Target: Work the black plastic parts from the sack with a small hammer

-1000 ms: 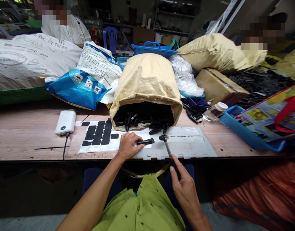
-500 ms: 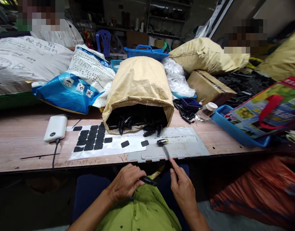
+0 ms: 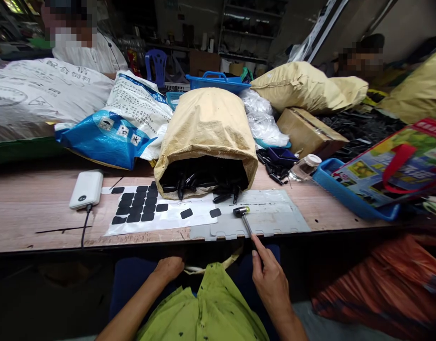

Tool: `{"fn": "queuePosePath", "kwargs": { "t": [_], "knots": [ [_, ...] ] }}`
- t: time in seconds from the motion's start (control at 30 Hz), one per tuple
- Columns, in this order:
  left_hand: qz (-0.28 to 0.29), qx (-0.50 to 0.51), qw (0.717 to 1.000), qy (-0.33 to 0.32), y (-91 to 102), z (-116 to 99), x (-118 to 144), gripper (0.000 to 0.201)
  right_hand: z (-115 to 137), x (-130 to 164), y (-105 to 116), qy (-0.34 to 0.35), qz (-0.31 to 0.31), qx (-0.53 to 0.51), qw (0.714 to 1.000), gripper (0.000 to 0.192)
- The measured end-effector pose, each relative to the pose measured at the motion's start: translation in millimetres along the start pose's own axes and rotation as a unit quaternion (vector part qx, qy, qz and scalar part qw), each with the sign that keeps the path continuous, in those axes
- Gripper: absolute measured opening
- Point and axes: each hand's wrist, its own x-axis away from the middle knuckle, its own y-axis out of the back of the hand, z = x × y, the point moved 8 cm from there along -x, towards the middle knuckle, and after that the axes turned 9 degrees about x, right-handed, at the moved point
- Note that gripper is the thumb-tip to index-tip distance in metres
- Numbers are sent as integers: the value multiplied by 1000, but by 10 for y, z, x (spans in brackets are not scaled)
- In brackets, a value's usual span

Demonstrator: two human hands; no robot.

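My right hand (image 3: 271,272) is closed round the handle of a small two-faced mallet (image 3: 242,211), whose black and yellow head rests over the grey sheet (image 3: 267,221) at the table's front. Below the table edge, my left hand (image 3: 171,268) is lowered beside the green apron (image 3: 210,303); its fingers are hidden, and whatever it may hold does not show. A tan woven sack (image 3: 209,128) lies with its mouth facing me, full of black tapered parts (image 3: 223,195). Left of the mallet, a white sheet (image 3: 168,225) bears rows of black rounded pads (image 3: 134,206).
A white power bank (image 3: 86,189) with a cable sits at the left. On the right stand a glass jar (image 3: 305,168) and a blue tray (image 3: 356,199) with a printed bag (image 3: 395,166). Filled sacks (image 3: 129,109) line the back. Two people are beyond the table.
My left hand has moved left and down below the table edge, and the black part it held is out of sight. My right hand and the mallet stay almost in place.
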Motion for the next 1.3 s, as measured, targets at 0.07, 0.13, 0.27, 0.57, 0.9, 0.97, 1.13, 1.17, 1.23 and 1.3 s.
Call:
{"fn": "queuePosePath", "kwargs": {
  "t": [0.07,0.13,0.27,0.57,0.9,0.97,1.13,1.17,1.23,1.3],
  "knots": [
    [6,-26,999,-31,67,-168,154,34,1,-3,1,-1,0,-4,1000,47],
    [18,-39,994,-101,207,-489,360,27,8,-7,0,1,3,-7,1000,47],
    [36,56,953,-294,687,-1408,708,27,29,-8,9,6,3,-13,1000,48],
    [-300,11,921,-247,1517,-2151,-178,27,26,4,2,2,3,-19,1000,47],
    [-235,80,924,-290,1486,-1592,-86,14,12,8,-26,-1,5,-34,999,48],
    [-225,124,915,-310,1492,-1485,-70,16,-12,-1,-31,-9,10,-45,999,48],
    [-217,172,911,-306,1493,-1408,-128,18,-32,-54,-35,0,16,-182,983,50],
    [-215,178,911,-303,1493,-1410,-137,18,-18,-57,-27,3,16,-215,976,52],
    [-211,192,911,-299,1493,-1414,-147,18,46,-45,-17,4,25,-262,965,56],
    [-208,205,910,-294,1491,-1404,-158,18,189,-9,-18,15,54,-287,956,56]
  ]
}}
